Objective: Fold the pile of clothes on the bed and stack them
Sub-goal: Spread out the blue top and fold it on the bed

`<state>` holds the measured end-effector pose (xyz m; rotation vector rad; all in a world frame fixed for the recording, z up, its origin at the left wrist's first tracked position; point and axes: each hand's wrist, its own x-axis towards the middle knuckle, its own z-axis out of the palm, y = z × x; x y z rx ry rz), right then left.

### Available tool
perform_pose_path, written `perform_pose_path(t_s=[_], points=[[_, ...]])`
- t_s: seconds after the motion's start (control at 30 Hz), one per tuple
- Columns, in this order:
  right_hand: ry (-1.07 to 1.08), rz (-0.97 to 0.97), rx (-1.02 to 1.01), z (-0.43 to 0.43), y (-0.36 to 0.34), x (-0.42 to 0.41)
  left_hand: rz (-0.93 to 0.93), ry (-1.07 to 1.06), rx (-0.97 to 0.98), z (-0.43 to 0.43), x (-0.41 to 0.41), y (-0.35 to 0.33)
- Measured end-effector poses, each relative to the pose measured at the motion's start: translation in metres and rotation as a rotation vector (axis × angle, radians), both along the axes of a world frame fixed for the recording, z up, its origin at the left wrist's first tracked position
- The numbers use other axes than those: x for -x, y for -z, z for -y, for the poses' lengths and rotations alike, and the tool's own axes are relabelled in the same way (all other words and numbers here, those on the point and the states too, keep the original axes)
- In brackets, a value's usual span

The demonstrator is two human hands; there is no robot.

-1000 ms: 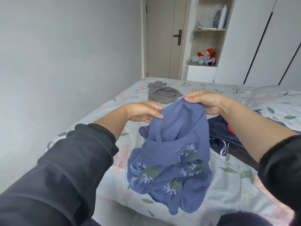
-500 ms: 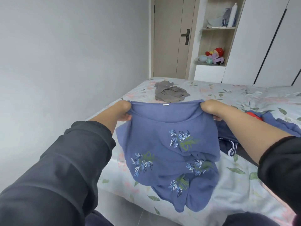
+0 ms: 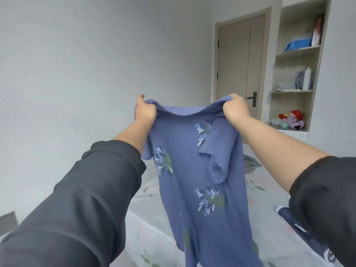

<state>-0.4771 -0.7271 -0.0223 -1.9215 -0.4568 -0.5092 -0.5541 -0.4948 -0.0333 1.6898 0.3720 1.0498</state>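
Observation:
A blue shirt with white and green leaf embroidery (image 3: 192, 170) hangs full length in the air above the bed (image 3: 146, 224). My left hand (image 3: 145, 110) grips its top edge on the left. My right hand (image 3: 235, 108) grips the top edge on the right. The fabric between my hands sags a little, and one short sleeve folds across the front. A grey garment (image 3: 250, 162) lies on the bed behind the shirt, mostly hidden. A dark navy garment with white trim (image 3: 300, 228) lies at the right, partly under my right sleeve.
The bed has a pale floral sheet, and its near-left edge meets the grey wall (image 3: 77, 74). A closed door (image 3: 240, 64) stands at the far end. Open shelves (image 3: 296, 91) beside it hold bottles, a blue box and plush toys.
Both hands have lifted the blue shirt from low over the bed to chest height, so it now hangs straight down. My view has tilted upward.

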Motion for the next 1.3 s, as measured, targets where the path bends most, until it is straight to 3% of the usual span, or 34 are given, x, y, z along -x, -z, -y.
perform_pose_path(t_s=[0.1,0.27,0.4,0.6,0.87,0.93,1.03,1.1,1.2,1.3], points=[[0.021,0.088,-0.076,-0.003,-0.023,0.01,0.09,-0.101,-0.005,-0.017,0.022,-0.032],[0.037,0.084,-0.24,0.002,-0.039,0.024,0.234,-0.078,0.219,-0.006,0.039,-0.06],[0.056,0.105,-0.366,0.011,-0.043,0.035,0.359,-0.034,0.086,0.027,0.036,-0.056],[0.219,0.224,-0.554,0.042,-0.053,0.043,0.592,-0.187,0.163,0.077,0.023,-0.065],[0.348,0.42,-0.657,0.085,-0.057,0.019,0.568,-0.278,0.201,0.111,-0.013,-0.066],[0.398,0.382,-0.547,0.093,-0.044,0.001,0.501,-0.266,0.199,0.111,-0.032,-0.051],[0.491,0.201,-0.042,0.1,0.001,-0.038,0.287,-0.269,0.272,0.104,-0.068,-0.006],[0.551,0.117,0.351,0.103,0.04,-0.061,0.001,-0.277,0.247,0.094,-0.093,0.035],[0.618,-0.07,0.866,0.109,0.101,-0.093,-0.622,-0.218,-0.032,0.075,-0.122,0.105],[0.49,-0.419,0.887,0.117,0.155,-0.123,-0.938,-0.144,-0.236,0.055,-0.147,0.167]])
